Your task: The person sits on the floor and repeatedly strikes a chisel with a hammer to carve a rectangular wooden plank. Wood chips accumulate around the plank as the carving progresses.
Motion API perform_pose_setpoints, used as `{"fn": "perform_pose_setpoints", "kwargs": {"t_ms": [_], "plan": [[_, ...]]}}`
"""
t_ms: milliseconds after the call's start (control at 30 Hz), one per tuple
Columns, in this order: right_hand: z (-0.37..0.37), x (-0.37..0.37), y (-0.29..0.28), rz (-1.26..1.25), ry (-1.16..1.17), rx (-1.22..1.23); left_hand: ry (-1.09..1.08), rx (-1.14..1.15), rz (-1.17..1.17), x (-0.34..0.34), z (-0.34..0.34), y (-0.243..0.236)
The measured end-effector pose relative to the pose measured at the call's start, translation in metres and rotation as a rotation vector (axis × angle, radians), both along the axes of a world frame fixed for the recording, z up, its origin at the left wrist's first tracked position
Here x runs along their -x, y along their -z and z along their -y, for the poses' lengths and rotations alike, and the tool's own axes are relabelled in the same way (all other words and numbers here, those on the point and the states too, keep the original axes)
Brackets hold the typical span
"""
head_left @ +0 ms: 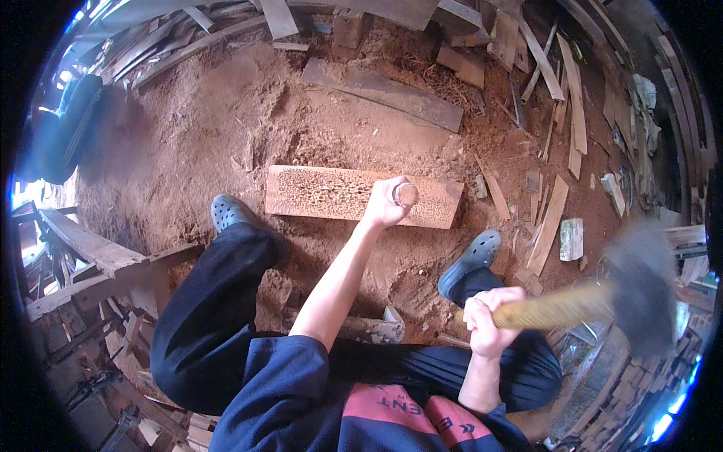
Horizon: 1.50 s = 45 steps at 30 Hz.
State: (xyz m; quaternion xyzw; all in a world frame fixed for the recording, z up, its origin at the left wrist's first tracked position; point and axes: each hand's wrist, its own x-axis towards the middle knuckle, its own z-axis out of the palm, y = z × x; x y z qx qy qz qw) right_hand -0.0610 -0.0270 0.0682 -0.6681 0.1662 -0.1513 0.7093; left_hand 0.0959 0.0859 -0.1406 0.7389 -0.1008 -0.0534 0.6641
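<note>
The left hand (385, 205) was wrapped firmly around a round-ended tool (405, 196), which seemed to stand upright on the right half of the pitted board (316, 192) near the middle of the frame. Good work here probably called for keeping that tool plumb, with the fingers well below its butt and the board bedded flat on the dirt ground (188, 151). At lower right, the right hand (491, 320) was clenched around the yellowish handle of a hammer (580, 305); a square, measured blow on the butt looked safer than a hard, slanting one, and the shoe (471, 260) near the board's right end was best kept clear.

At the far left, a blurred teal shape (68, 128) could not be made out. The tool's lower end was hidden beneath the left hand, so its tip and its contact with the board could not be told. Toward the right edge, the hammer's dark head was smeared by motion, leaving its striking face unclear.
</note>
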Motion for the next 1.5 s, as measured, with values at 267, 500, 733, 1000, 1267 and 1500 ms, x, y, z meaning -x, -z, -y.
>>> {"fn": "perform_pose_setpoints", "kwargs": {"t_ms": [267, 500, 733, 1000, 1267, 1500], "plan": [[0.003, 0.034, 0.110, -0.532, -0.133, 0.771, 0.051, -0.001, -0.017, -0.001, 0.000, 0.008], [0.005, 0.032, 0.110, -0.706, -0.104, 0.651, -0.009, -0.042, 0.029, 0.000, 0.003, 0.005], [0.008, 0.053, 0.146, -0.835, -0.076, 0.107, 0.003, -0.026, 0.005, -0.001, 0.002, 0.007], [0.001, 0.037, 0.153, -1.055, -0.041, -0.277, 0.009, -0.019, -0.012, -0.002, 0.001, 0.007], [0.016, 0.039, 0.190, -1.196, -0.030, -0.755, 0.040, 0.109, 0.002, -0.019, -0.004, 0.013], [0.011, 0.030, 0.181, -1.136, -0.050, -0.737, -0.045, 0.016, -0.283, -0.052, -0.011, 0.002]]}}
